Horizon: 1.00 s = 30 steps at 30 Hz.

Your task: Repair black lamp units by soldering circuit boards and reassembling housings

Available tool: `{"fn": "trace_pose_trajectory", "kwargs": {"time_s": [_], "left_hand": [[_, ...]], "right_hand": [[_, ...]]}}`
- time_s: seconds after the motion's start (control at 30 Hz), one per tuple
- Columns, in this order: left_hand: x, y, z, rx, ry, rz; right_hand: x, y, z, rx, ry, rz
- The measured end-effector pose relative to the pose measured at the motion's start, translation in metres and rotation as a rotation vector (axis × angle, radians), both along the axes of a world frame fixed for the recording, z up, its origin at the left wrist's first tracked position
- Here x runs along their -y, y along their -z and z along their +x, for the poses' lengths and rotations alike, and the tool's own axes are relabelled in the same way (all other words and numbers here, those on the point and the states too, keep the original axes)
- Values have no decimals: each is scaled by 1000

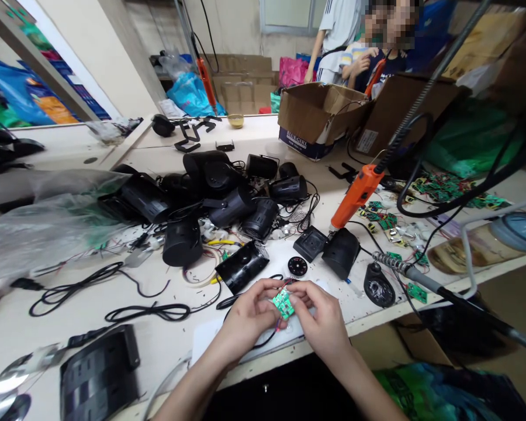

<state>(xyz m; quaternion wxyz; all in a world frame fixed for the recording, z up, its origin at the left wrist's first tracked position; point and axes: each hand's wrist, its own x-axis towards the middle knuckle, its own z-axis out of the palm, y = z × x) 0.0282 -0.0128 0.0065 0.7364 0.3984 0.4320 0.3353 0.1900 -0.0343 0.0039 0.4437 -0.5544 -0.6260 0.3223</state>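
You've got the little green circuit board [283, 304] pinched between both hands, left hand [248, 316] and right hand [319, 318], each grip closed on an edge, held just above the near edge of the counter [166, 345]. Looks like you're mid-check on it. Next bit needs steady fingers, since thin wires hang off it toward the black housing [242, 266].

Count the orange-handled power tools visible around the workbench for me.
3. One orange electric screwdriver hangs over the bench's right side, one orange tool hangs at the back left, one is held by a person behind the box. Others may be hidden.
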Motion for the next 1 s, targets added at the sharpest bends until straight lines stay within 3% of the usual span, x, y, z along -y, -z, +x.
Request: {"fn": "trace_pose_trajectory", "kwargs": {"time_s": [0.27, 0.53, 0.73, 1.0], "left_hand": [[1, -12, -1, 17, 32, 5], [1, -9, -1, 8, 29, 4], [0, -16, 1, -21, 26, -6], [-1, -4, -1, 0, 21, -6]], "right_hand": [[1, -4, -1, -29, 16, 32], [3, -4, -1, -15, 20, 40], [3, -4, -2, -26, 24, 36], [2, -1, -3, -28, 30, 41]]}}
